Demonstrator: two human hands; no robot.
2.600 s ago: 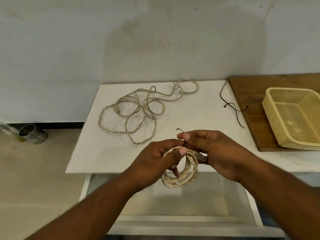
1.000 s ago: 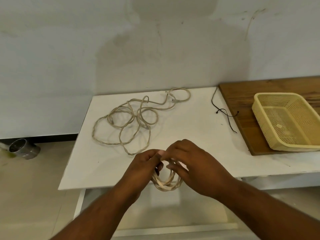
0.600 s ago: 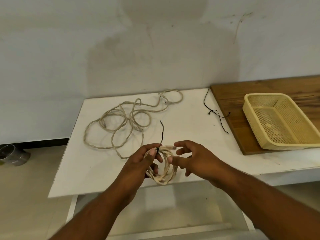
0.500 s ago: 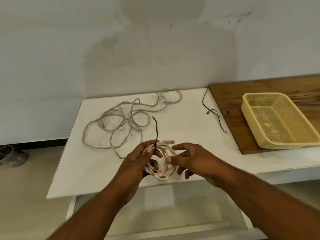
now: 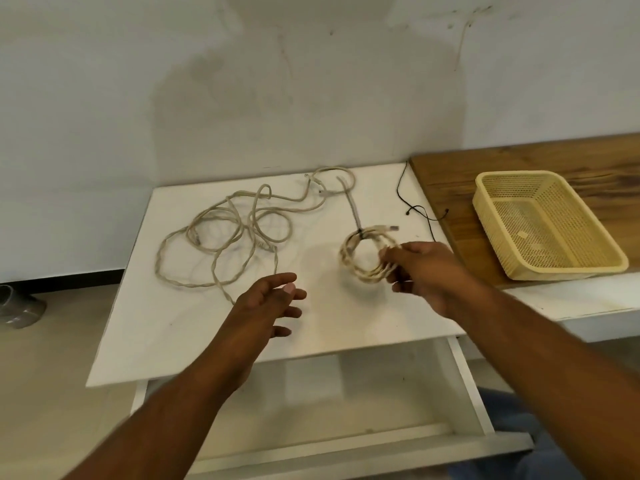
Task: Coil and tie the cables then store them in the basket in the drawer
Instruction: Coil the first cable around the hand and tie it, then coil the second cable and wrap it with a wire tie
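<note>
The coiled cable (image 5: 346, 256) hangs just above the white desk (image 5: 346, 327). The right hand (image 5: 427, 273) curls its fingers (image 5: 394, 257) round the coil's right side. The left hand (image 5: 272, 304) hovers with fingers spread, holding nothing. A loose cable (image 5: 225, 237) sprawls to the left. The yellow basket (image 5: 568, 270) sits on a wooden board (image 5: 485, 161). The drawer (image 5: 346, 396) stands open beneath a pale wall (image 5: 311, 81).

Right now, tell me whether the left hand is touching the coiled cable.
Apart. The head view shows the open left hand over the white table, bare tabletop between it and the coiled cable, which the right hand grips.
</note>
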